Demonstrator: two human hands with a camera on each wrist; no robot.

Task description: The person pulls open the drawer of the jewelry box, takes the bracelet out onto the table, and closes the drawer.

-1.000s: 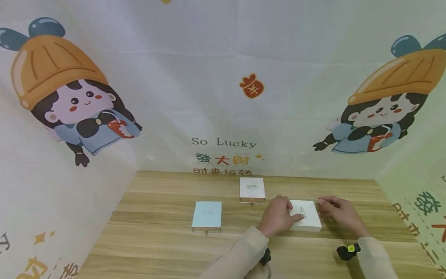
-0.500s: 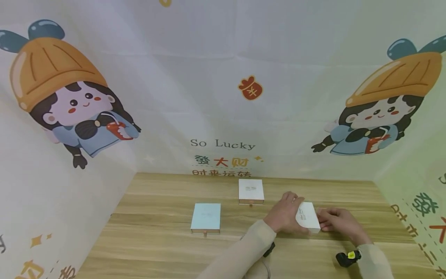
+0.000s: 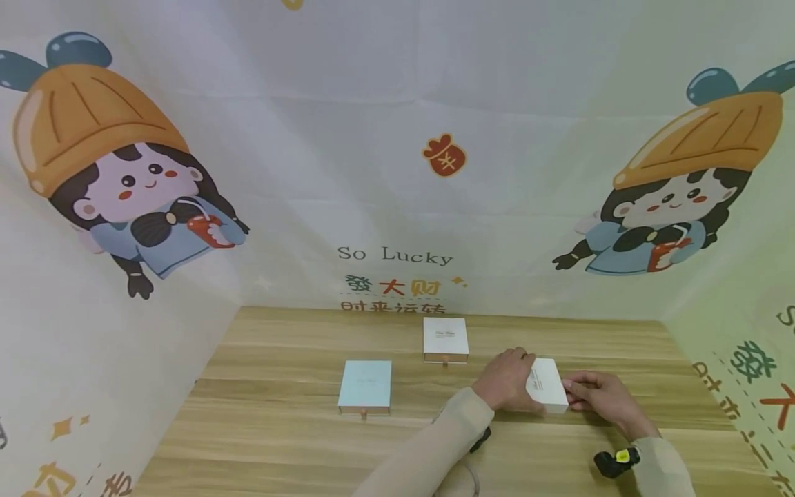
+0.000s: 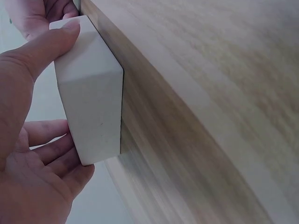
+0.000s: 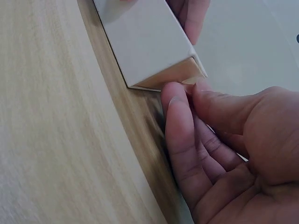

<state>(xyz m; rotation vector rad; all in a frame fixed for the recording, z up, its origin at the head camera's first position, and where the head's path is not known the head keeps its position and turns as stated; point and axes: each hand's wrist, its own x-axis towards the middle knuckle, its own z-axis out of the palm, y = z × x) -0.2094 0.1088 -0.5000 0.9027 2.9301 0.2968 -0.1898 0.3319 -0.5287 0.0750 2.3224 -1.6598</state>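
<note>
A white drawer box [image 3: 549, 386] with small print on its lid lies on the table at the right. My left hand [image 3: 506, 379] grips it from the left, thumb on the near side and fingers across the far side. In the left wrist view the box's plain white end [image 4: 93, 119] faces the palm. At the other end, the thumb and forefinger of my right hand [image 3: 602, 397] pinch a small pull tab, mostly hidden by the fingertips. The right wrist view shows the tab on the brownish drawer front [image 5: 173, 74], which sits about level with the sleeve.
Left of my hands, a light blue drawer box [image 3: 365, 384] and another white drawer box [image 3: 444, 336] lie on the wooden table [image 3: 267, 442], pull tabs facing me. Printed cloth walls [image 3: 298, 172] enclose the table at the back and sides.
My left hand has slid right, from resting over the lid to gripping the box's sides. My right hand has come down from the far right corner to the tab end.
</note>
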